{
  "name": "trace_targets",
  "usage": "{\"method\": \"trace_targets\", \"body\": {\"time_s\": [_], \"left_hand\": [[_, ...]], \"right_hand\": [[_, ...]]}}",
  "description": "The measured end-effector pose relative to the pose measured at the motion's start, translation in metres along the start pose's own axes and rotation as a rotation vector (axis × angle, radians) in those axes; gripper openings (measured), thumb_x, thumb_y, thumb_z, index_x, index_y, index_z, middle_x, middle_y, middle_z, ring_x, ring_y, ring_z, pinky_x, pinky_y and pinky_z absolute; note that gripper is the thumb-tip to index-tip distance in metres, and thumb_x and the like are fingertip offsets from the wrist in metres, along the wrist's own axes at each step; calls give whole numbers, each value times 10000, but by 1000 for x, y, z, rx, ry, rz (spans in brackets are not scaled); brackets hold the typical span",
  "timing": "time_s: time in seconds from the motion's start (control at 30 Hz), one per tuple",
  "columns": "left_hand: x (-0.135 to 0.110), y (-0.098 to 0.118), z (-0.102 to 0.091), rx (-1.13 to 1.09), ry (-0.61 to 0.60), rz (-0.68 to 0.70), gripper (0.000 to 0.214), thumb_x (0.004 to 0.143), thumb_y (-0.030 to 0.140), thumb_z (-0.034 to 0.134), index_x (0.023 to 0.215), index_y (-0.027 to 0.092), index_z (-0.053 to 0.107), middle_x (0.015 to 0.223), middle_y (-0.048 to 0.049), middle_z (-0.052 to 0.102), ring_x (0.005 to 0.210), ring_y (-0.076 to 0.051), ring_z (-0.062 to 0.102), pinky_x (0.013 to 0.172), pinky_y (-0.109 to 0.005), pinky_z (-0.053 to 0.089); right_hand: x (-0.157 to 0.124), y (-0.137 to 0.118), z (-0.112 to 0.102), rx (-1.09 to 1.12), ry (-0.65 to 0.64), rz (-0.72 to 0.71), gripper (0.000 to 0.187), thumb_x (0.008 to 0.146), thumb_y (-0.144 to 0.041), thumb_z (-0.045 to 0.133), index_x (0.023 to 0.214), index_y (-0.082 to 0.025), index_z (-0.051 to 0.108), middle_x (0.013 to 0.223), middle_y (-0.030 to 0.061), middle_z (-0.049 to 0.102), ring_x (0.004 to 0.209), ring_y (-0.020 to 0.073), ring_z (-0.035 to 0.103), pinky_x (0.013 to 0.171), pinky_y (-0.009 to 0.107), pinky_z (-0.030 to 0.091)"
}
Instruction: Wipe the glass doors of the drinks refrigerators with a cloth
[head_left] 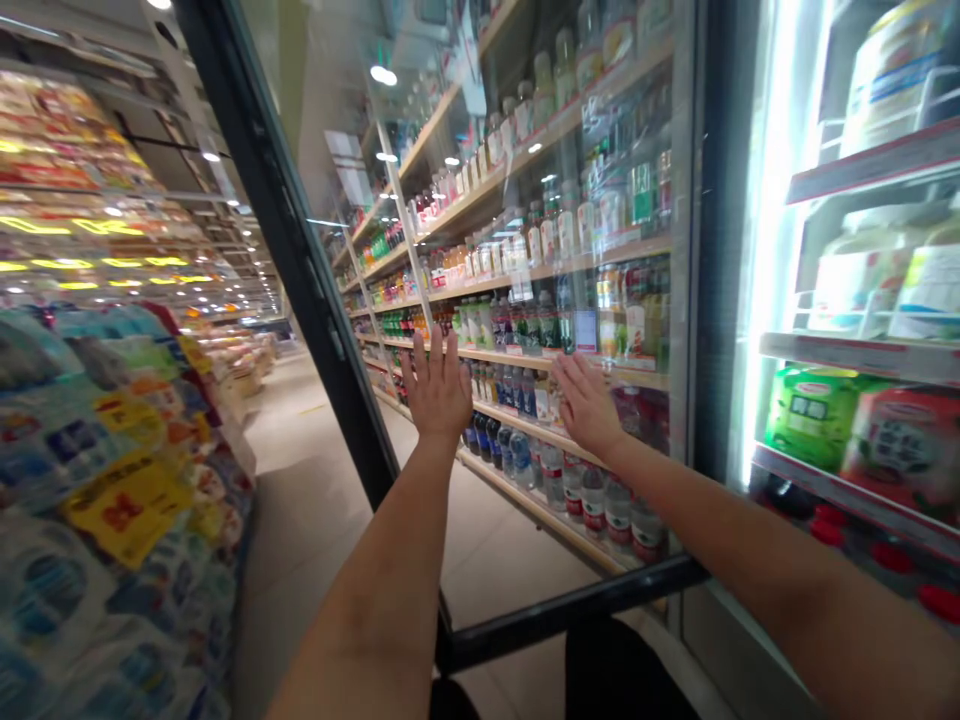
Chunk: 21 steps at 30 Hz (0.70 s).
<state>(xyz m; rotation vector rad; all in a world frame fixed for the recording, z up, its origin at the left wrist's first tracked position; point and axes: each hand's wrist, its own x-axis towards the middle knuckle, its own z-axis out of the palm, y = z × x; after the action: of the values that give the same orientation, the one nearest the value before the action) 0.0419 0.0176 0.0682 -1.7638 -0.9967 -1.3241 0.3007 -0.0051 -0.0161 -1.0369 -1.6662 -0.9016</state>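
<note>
A glass cooler door [525,150] with a black frame stands swung open in front of me. My left hand [436,388] lies flat on the glass, fingers stretched upward. My right hand [587,403] is also spread flat against the glass, a little to the right. Neither hand holds anything. Through the glass I see aisle shelves of bottled drinks [517,320].
The lit cooler interior at the right holds large bottles [892,70] and green and red packages [814,415] on shelves. A display of wrapped packs [112,490] fills the left. A tiled aisle floor [315,500] runs between them.
</note>
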Motion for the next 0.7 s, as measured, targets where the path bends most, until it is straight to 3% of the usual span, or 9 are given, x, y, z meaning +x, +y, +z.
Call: {"method": "trace_targets", "body": {"time_s": [0.17, 0.27, 0.4, 0.5, 0.6, 0.7], "left_hand": [[0, 0, 0, -7, -8, -10, 557, 1026, 338, 401, 1560, 184, 370, 1637, -99, 289, 1564, -255, 56, 1281, -525, 29], [1, 0, 1, -8, 0, -7, 553, 1024, 336, 403, 1556, 185, 379, 1635, -98, 297, 1563, -256, 75, 1280, -522, 40], [0, -1, 2, 4, 1, -11, 550, 1020, 312, 394, 1553, 181, 382, 1635, -106, 296, 1564, -259, 71, 1274, -540, 39], [0, -1, 2, 7, -10, -13, 555, 1021, 317, 389, 1556, 173, 373, 1632, -111, 306, 1566, -259, 45, 1272, -546, 28], [0, 1, 1, 3, -22, -25, 556, 1019, 319, 393, 1555, 173, 375, 1638, -105, 294, 1565, -259, 45, 1275, -536, 9], [0, 3, -1, -16, -40, -40, 563, 1015, 321, 402, 1557, 171, 372, 1649, -101, 263, 1565, -263, 39, 1278, -529, -8]], "right_hand": [[-23, -22, 8, 65, -267, -422, 615, 914, -128, 484, 1523, -191, 426, 1544, 87, 486, 1503, 256, 345, 1248, 518, 256], [-16, -33, 14, 120, -313, -536, 610, 907, -108, 484, 1510, -187, 442, 1546, 83, 481, 1507, 229, 340, 1241, 501, 272], [24, -46, 16, 133, -249, -483, 583, 912, -124, 497, 1488, -213, 479, 1551, 67, 478, 1514, 219, 325, 1251, 481, 253], [46, -44, 11, 115, -150, -353, 555, 935, -149, 471, 1486, -210, 483, 1566, 55, 459, 1525, 234, 297, 1256, 491, 235], [38, -27, 5, 102, -56, -145, 562, 944, -154, 442, 1503, -206, 461, 1582, 59, 435, 1534, 260, 268, 1250, 528, 244], [3, -5, 1, 83, -2, 20, 606, 942, -159, 430, 1545, -208, 393, 1587, 86, 423, 1541, 275, 246, 1245, 561, 257]]}}
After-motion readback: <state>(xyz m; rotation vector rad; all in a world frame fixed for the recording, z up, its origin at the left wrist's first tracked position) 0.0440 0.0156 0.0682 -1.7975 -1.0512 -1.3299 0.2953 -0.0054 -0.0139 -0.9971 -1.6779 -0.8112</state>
